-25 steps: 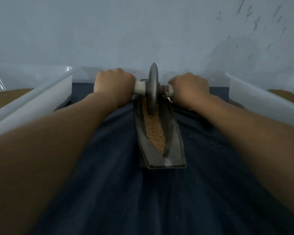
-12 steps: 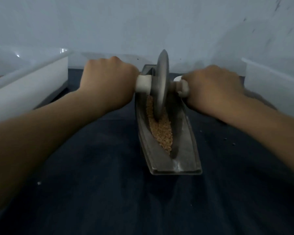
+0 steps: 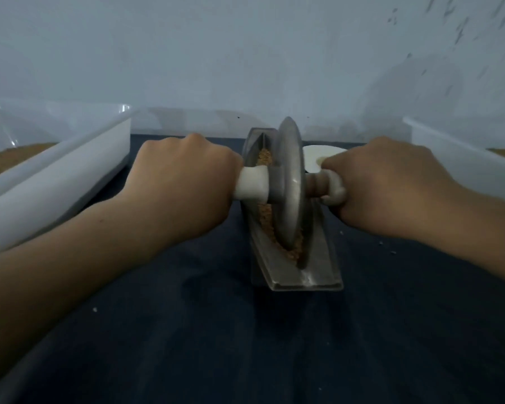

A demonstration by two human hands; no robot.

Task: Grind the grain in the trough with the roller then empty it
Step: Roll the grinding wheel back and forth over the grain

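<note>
A narrow grey metal trough (image 3: 322,268) lies lengthwise on the dark cloth, with tan grain (image 3: 265,221) along its groove. A grey metal disc roller (image 3: 289,185) stands upright in the groove, near the trough's middle. My left hand (image 3: 184,182) grips the white handle (image 3: 251,183) on the disc's left side. My right hand (image 3: 388,185) grips the handle stub on its right side. Both fists hide the handle ends.
A white plastic bin (image 3: 70,167) holding tan grain stands at the left, another white bin (image 3: 461,158) at the right. A small pale dish (image 3: 318,154) sits behind my right hand. A white wall closes the back. Dark cloth (image 3: 216,330) covers the near surface.
The roller has rolled toward me along the trough, from its far end to about its middle, with both hands moving with it. Grain now shows behind the disc.
</note>
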